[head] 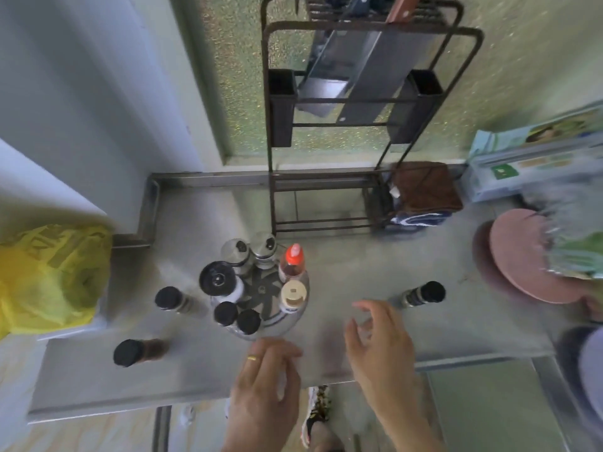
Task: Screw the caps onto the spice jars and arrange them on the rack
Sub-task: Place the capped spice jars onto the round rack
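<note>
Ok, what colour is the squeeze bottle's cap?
Red-orange, on the squeeze bottle in the rack; head view.

The round spice rack (259, 290) is packed with jars and stands in the middle of the steel counter (352, 265). Two black-capped jars, one (171, 299) at its 9 o'clock and one (135, 351) at 8 o'clock, block that side. At 3 o'clock there is bare counter as far as a lone jar (424, 293), with pink plates (518, 262) past it, and the tall knife rack (359, 125) closes off 12 o'clock.
</note>
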`<action>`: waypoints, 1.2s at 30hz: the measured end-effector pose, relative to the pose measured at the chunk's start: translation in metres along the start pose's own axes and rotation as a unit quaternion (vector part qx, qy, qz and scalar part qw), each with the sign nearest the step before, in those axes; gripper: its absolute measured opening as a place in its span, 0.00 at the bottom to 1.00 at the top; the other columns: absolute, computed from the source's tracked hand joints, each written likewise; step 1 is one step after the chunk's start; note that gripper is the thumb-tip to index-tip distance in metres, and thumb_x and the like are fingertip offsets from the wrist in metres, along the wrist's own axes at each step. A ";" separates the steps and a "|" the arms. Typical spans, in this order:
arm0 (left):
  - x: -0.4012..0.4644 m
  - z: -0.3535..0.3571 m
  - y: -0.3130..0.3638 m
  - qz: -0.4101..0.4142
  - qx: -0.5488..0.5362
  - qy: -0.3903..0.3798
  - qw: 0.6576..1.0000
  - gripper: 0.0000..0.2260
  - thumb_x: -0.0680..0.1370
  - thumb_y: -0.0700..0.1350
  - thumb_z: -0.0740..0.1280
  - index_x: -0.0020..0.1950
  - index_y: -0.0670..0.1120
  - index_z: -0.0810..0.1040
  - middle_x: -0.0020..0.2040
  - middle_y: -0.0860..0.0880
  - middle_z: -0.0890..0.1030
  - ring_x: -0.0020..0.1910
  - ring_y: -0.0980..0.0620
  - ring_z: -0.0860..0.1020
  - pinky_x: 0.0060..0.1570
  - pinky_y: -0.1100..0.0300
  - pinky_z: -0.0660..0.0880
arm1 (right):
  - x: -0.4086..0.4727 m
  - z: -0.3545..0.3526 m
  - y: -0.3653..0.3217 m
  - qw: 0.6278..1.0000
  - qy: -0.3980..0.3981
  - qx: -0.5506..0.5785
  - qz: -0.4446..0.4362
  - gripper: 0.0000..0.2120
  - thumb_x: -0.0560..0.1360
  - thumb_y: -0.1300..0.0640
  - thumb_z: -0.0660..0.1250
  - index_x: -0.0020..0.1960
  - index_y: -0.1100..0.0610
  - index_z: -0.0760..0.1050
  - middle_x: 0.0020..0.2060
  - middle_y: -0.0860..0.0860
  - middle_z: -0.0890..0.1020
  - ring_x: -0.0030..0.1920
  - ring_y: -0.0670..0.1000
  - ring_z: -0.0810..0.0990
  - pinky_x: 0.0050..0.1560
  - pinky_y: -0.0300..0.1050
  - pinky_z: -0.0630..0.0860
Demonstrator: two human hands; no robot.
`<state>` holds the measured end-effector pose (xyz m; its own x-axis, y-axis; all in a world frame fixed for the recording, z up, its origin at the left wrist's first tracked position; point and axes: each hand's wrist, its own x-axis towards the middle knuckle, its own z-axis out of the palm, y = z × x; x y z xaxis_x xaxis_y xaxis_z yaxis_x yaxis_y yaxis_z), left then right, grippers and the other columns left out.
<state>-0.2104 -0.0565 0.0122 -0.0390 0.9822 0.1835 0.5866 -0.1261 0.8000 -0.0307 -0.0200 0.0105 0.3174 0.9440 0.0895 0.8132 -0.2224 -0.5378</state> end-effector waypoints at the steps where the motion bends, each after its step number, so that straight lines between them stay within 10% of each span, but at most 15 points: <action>1: 0.002 0.022 0.014 0.030 -0.033 -0.069 0.997 0.11 0.76 0.40 0.63 0.54 0.51 0.80 0.54 0.56 0.79 0.51 0.57 0.79 0.50 0.66 0.76 | 0.013 -0.018 0.026 0.998 0.047 -0.018 0.043 0.16 0.68 0.62 0.76 0.53 0.53 0.78 0.47 0.49 0.80 0.39 0.50 0.81 0.39 0.45 0.75; 7: 0.047 0.203 0.066 -0.066 -0.096 -0.271 0.955 0.26 0.72 0.30 0.62 0.69 0.45 0.72 0.64 0.46 0.78 0.62 0.45 0.77 0.59 0.58 0.72 | 0.087 -0.060 0.136 0.981 -0.054 -0.117 0.144 0.36 0.66 0.62 0.77 0.71 0.52 0.69 0.65 0.57 0.73 0.61 0.63 0.77 0.57 0.57 0.76; 12: 0.064 0.266 0.074 -0.093 -0.078 -0.292 0.949 0.26 0.73 0.31 0.62 0.70 0.45 0.72 0.65 0.44 0.78 0.64 0.44 0.76 0.63 0.55 0.72 | 0.102 -0.047 0.165 0.976 -0.170 -0.107 0.083 0.28 0.68 0.60 0.76 0.66 0.51 0.74 0.59 0.55 0.80 0.54 0.61 0.82 0.53 0.53 0.78; 21: 0.038 0.117 0.079 -0.077 -0.081 -0.169 0.979 0.22 0.75 0.37 0.57 0.66 0.52 0.70 0.55 0.51 0.84 0.55 0.47 0.81 0.52 0.51 0.78 | 0.045 -0.072 0.057 0.995 -0.099 0.001 -0.031 0.19 0.65 0.53 0.82 0.50 0.48 0.76 0.40 0.43 0.85 0.35 0.45 0.84 0.38 0.47 0.80; 27: 0.008 0.016 0.004 -0.180 -0.039 0.005 0.983 0.22 0.78 0.32 0.63 0.57 0.59 0.78 0.51 0.65 0.81 0.52 0.69 0.78 0.51 0.73 0.72 | -0.008 0.010 -0.035 0.975 -0.167 0.111 -0.094 0.19 0.67 0.54 0.79 0.55 0.49 0.78 0.45 0.43 0.84 0.44 0.47 0.84 0.45 0.40 0.78; 31: 0.010 0.013 -0.029 -0.225 -0.033 -0.012 0.974 0.18 0.80 0.34 0.63 0.62 0.53 0.80 0.52 0.67 0.78 0.50 0.79 0.72 0.49 0.81 0.66 | -0.018 0.062 -0.052 0.974 -0.185 0.089 -0.095 0.20 0.68 0.57 0.77 0.58 0.51 0.77 0.51 0.46 0.78 0.47 0.48 0.81 0.45 0.30 0.70; 36: 0.007 0.012 -0.046 -0.246 -0.039 -0.041 0.968 0.16 0.80 0.34 0.61 0.63 0.47 0.80 0.48 0.60 0.81 0.46 0.68 0.79 0.43 0.79 0.68 | -0.020 0.081 -0.058 0.980 -0.174 0.032 -0.096 0.22 0.70 0.55 0.77 0.62 0.50 0.77 0.56 0.48 0.77 0.47 0.52 0.83 0.42 0.45 0.77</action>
<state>-0.2279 -0.0421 -0.0303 -0.2312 0.9335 -0.2742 0.4514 0.3526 0.8197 -0.1243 -0.0064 -0.0282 -0.0330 0.9954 -0.0900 0.8062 -0.0267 -0.5911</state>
